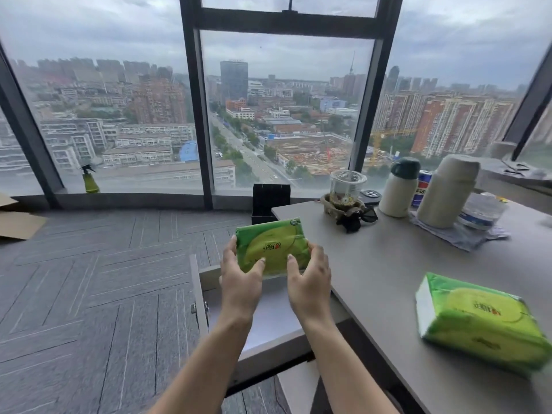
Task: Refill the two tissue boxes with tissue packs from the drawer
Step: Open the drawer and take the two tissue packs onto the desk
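Head view. A green plastic-wrapped tissue pack (pixel 273 245) is held in the air between both hands, above the open grey drawer (pixel 206 277) and just beside the left edge of the grey tabletop (pixel 385 264). The left hand (pixel 240 274) grips the pack's left end, thumb on its upper face; the right hand (pixel 310 274) grips the right end likewise, so that each grip is pressed closed against the wrapper. A second green tissue pack with a white end (pixel 478 318) lies flat on the tabletop, well apart, at the near right. At the far end of the tabletop stand a clear plastic cup with lid (pixel 348 183), a cream flask with dark green cap (pixel 398 189) and a taller cream flask (pixel 445 192) on a grey cloth (pixel 466 237). A green spray bottle (pixel 90 180) stands by the window.
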Action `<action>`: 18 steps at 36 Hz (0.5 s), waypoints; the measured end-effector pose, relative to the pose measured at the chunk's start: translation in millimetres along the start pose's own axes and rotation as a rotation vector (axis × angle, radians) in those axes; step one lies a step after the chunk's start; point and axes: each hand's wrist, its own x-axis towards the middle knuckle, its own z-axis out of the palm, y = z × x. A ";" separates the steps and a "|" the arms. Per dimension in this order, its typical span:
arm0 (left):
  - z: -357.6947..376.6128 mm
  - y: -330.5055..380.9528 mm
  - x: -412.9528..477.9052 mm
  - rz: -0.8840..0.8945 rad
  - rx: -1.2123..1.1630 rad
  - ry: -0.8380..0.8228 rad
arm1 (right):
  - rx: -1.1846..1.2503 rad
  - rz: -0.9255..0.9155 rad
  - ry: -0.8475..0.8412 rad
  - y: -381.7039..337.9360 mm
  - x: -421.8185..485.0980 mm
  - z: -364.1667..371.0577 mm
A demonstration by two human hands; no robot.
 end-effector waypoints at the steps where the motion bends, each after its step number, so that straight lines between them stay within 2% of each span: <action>1: 2.8 3.1 -8.5 0.005 -0.001 -0.017 | -0.002 0.007 0.017 -1.9 -5.7 -9.3; 12: 30.9 25.8 -112.7 0.117 -0.073 -0.209 | -0.097 -0.023 0.195 -10.0 -80.2 -123.3; 18: 58.0 28.0 -167.0 0.139 -0.060 -0.330 | -0.144 0.043 0.310 0.4 -121.6 -179.8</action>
